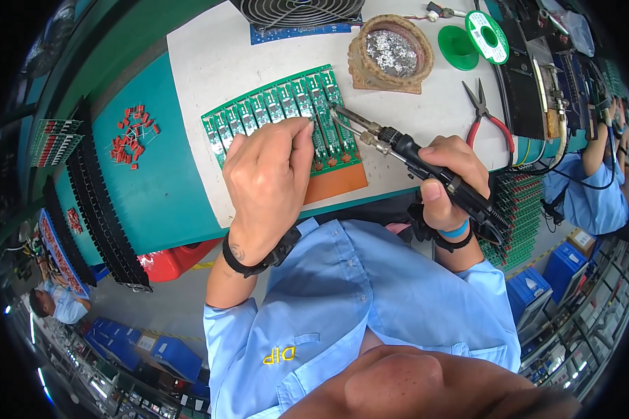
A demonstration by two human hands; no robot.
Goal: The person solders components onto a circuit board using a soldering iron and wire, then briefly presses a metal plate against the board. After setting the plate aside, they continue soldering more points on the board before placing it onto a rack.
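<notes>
Head view: left hand (269,178) pinches solder wire (319,129) onto the green board (258,112), feeding the joint; right hand (448,183) grips the iron (398,145), tip beside it.

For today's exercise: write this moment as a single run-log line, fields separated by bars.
left hand: feeding solder wire onto green circuit board panel | right hand: gripping soldering iron, tip at board | nearby: red pliers

Place: electronics assembly workshop.
Evidence: green circuit board panel (283,115), soldering iron (405,150), solder spool (487,35), loose red components (133,136).
</notes>
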